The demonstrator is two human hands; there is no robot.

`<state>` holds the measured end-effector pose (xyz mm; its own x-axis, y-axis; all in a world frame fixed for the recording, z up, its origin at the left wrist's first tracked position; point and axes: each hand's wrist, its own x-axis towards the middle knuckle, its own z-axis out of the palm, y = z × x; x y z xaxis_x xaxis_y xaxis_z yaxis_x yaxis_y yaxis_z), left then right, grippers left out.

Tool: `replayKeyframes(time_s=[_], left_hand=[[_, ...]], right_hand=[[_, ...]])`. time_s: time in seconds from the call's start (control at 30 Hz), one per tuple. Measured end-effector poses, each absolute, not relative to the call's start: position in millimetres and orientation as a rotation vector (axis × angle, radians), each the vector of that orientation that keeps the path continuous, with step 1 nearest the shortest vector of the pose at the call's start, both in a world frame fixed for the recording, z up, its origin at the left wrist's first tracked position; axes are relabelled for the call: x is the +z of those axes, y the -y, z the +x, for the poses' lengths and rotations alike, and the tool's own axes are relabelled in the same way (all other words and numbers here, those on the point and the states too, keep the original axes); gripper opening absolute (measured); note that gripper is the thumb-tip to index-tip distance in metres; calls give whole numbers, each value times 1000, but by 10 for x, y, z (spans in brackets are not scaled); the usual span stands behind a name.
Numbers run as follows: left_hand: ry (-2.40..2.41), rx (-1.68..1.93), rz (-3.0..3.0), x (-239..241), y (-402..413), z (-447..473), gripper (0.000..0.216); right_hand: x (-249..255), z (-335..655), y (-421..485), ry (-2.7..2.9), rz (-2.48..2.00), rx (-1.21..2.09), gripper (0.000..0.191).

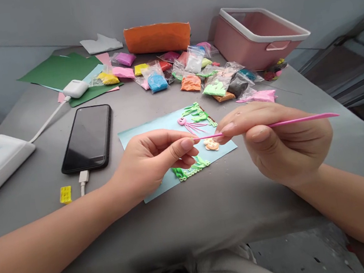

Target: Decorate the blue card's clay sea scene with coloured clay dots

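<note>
My right hand grips a slim pink clay modelling tool between thumb and fingers, its flat blade end pointing right. The tool's thin end meets the pinched thumb and forefinger of my left hand; any small piece between those fingertips is hidden. Beneath both hands lies a light blue card, partly covered by my left hand. On it are a pink clay octopus with long tentacles, a beige clay turtle-like figure, and green clay seaweed at the upper right and lower edges.
Several bags of coloured clay spread across the back, before an orange box. A pink bin stands back right. At left are a phone, a white power bank, a white earbud case and green paper.
</note>
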<state>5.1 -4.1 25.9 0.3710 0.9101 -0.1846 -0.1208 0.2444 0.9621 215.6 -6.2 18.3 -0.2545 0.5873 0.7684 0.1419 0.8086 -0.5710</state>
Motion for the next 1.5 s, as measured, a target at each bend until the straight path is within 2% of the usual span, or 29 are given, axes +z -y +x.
replayKeyframes(time_s=[0.27, 0.57, 0.73, 1.0, 1.5], left_hand=[[-907, 855, 1052, 238, 18, 43, 27], [-932, 1073, 1058, 170, -16, 28, 25], [-993, 1183, 1008, 197, -36, 66, 19], [-992, 1125, 1151, 106, -22, 30, 7], [-1025, 1070, 1235, 60, -23, 13, 9]], right_hand=[[169, 2158, 45, 1854, -510, 351, 16], [115, 2123, 41, 1856, -561, 686, 20], [33, 2066, 13, 1975, -582, 717, 23], [-28, 2090, -6, 2013, -595, 743, 23], [-12, 2071, -17, 2087, -568, 741, 22]])
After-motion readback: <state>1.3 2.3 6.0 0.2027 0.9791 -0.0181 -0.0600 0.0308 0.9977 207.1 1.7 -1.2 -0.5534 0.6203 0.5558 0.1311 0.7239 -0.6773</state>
